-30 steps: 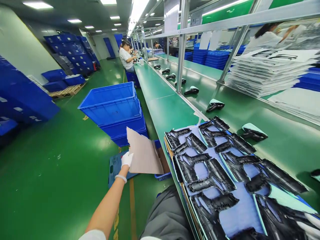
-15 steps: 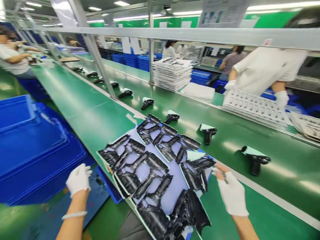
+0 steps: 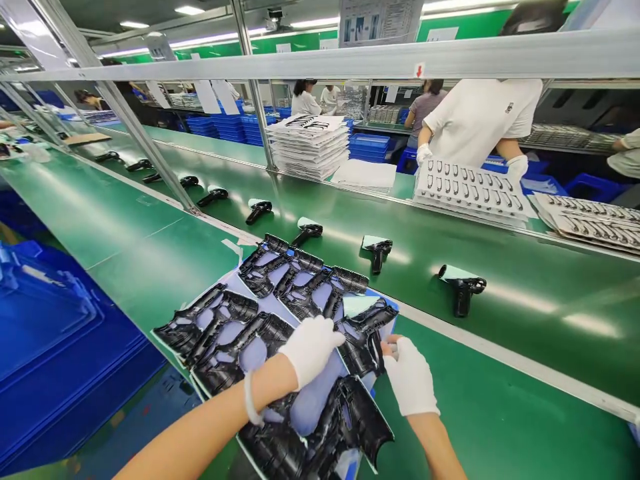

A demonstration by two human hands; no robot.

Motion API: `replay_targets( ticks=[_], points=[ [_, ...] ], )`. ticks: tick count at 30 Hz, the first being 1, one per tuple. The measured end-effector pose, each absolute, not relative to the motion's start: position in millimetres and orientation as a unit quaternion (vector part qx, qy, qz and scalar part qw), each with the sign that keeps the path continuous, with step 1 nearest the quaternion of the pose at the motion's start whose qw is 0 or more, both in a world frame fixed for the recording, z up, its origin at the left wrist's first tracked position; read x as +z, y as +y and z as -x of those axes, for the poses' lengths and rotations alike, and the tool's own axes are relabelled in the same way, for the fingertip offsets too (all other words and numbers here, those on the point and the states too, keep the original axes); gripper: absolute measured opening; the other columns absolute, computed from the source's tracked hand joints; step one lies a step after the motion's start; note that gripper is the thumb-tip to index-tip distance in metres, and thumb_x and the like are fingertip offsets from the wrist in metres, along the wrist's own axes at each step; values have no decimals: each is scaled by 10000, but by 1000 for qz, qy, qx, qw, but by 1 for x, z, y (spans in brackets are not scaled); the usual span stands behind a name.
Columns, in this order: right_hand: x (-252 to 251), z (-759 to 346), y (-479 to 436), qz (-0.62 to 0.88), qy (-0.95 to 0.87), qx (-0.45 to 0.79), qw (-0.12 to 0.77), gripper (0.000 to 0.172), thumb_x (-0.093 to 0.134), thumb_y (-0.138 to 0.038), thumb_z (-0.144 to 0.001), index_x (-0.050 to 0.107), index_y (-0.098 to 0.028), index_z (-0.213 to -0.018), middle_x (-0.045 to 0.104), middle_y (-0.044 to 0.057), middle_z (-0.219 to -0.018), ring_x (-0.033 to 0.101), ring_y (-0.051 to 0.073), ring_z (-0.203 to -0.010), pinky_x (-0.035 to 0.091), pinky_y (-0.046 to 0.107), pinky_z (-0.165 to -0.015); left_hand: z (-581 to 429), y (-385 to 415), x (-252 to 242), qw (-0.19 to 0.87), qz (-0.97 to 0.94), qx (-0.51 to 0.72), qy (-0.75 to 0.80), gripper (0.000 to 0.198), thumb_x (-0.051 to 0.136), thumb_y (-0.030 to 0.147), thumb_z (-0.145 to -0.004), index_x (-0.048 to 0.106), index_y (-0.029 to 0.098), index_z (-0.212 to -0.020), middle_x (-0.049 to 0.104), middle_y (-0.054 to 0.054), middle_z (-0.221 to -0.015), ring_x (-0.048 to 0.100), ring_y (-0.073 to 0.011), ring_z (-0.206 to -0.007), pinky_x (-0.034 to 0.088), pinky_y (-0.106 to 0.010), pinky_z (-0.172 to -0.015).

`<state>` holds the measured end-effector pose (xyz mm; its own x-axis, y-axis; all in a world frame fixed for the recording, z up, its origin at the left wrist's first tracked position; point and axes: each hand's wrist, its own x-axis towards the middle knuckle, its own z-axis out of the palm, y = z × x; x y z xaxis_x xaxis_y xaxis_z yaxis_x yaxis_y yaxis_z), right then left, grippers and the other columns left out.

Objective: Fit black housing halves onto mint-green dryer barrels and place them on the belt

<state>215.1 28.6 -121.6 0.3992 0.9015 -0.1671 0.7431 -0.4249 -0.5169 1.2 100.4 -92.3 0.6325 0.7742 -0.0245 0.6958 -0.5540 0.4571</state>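
Head view, hands: The left hand (image 3: pixel 313 350), white-gloved with fingers bent, hung over the middle of the spread; the right hand (image 3: pixel 413 380), bare at the fingertips, was at the right edge of a black shell (image 3: pixel 356 350). The hands were apart; whether either gripped could not be told.
Shell: It lay toward the right side of a purple sheet (image 3: pixel 313 403), near a pale green piece (image 3: pixel 360 305).
Risk: With shells packed so closely, a dragging wrist could have shifted or scuffed its neighbours; the near shell (image 3: pixel 367 413), seemingly overhanging the right edge, might have tipped if bumped.
Materials: The shells looked like hard, glossy plastic, hollow and ribbed inside, with curved barrels and angled handles; the sheet appeared smooth.
Green bench: Pistol-shaped pieces (image 3: pixel 463 300) lay in a spaced row beyond, on a shiny surface.
Far side: A co-worker in a white shirt (image 3: pixel 480 127) stood by a sheet of small curved parts (image 3: pixel 465 183).
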Motion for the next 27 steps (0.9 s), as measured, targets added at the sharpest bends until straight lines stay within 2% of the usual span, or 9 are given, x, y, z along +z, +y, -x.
replay_targets(
  ticks=[4,7,12,14,16,19,22,24,27],
  points=[
    [-129,-225,29,810,-482,262,208,380,397,-419,-911,600,-173,-1117,724,83,-947,671,237,-869,496,337,-776,-20,94,-111,204,-896,23,394,184,586,76,-809,718,202,-786,667,-114,-676,670,-272,-722,529,-408,-728],
    [-133,-227,31,807,-471,274,228,419,359,-408,-921,583,-165,-1179,721,87,-1018,669,238,-945,500,342,-834,-11,100,-105,222,-892,42,393,224,542,86,-844,720,220,-873,694,-97,-733,679,-254,-759,539,-387,-756],
    [-131,-214,40,810,-461,272,241,507,385,-439,-930,521,-112,-1293,640,173,-1197,623,318,-1096,471,421,-904,6,106,-77,279,-827,173,457,286,449,200,-918,702,252,-1039,749,-46,-957,686,-212,-888,547,-329,-850],
    [-130,-206,45,813,-459,266,239,592,538,-445,-858,496,-84,-1325,566,229,-1255,583,395,-1133,457,481,-891,9,107,-71,295,-773,237,509,269,434,302,-948,691,225,-976,740,-43,-909,681,-206,-823,561,-317,-788],
    [-129,-202,50,810,-454,274,251,614,635,-364,-777,510,-84,-1309,532,236,-1242,580,408,-1112,456,481,-861,12,108,-69,302,-714,294,559,273,478,398,-932,668,202,-937,717,-49,-843,669,-215,-770,565,-327,-729],
    [-128,-210,48,786,-432,321,304,473,584,-273,-758,565,-111,-1202,550,174,-1145,622,292,-946,467,399,-796,20,109,-68,307,-646,366,596,359,500,428,-906,621,190,-1146,707,-78,-990,673,-242,-913,568,-350,-800],
    [-120,-231,31,722,-401,422,374,340,432,-391,-854,586,-147,-1033,556,39,-758,521,164,-580,438,317,-588,36,105,-63,371,-577,418,595,508,469,389,-938,434,252,-1426,672,-81,-1174,664,-240,-1046,566,-369,-874],
    [-113,-244,14,667,-379,497,406,458,282,-516,-898,578,-172,-958,438,-33,-569,338,120,-407,336,285,-432,48,98,-58,440,-514,423,602,480,498,399,-969,438,262,-1425,665,-88,-1182,676,-233,-1004,576,-400,-854],
    [-103,-256,-15,552,-298,606,489,544,319,-617,-874,600,-181,-1037,483,-41,-638,187,58,-335,195,244,-319,58,88,-55,497,-472,393,613,413,556,464,-968,571,180,-1268,673,-95,-1125,681,-210,-906,595,-400,-776]
  ],
)
